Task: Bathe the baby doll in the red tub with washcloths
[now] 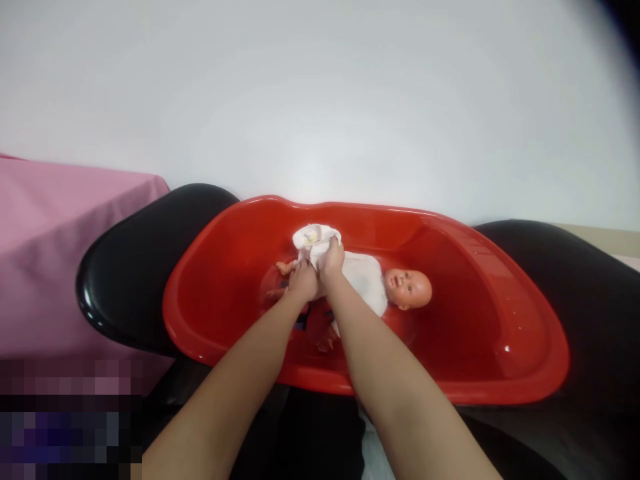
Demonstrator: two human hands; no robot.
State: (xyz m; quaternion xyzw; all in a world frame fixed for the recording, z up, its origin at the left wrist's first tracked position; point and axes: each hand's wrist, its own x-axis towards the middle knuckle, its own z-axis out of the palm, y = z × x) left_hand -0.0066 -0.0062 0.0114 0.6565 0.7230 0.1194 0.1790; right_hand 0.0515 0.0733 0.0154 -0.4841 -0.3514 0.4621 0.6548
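Note:
A baby doll [406, 288] lies on its back in a red plastic tub [480, 320], head to the right. A white cloth garment [367, 277] covers its trunk. Both my arms reach into the tub. My right hand [331, 257] is closed on a bunched white cloth [313, 237] above the doll's legs. My left hand [303, 280] is closed too, gripping the lower edge of the same cloth at the doll's hips. The doll's small hand shows just left of my left hand.
The tub rests on glossy black surfaces [135, 267] at left and right. A pink cloth [55, 233] covers something at the far left. A plain white wall [320, 93] rises behind. The lower left corner is blurred out.

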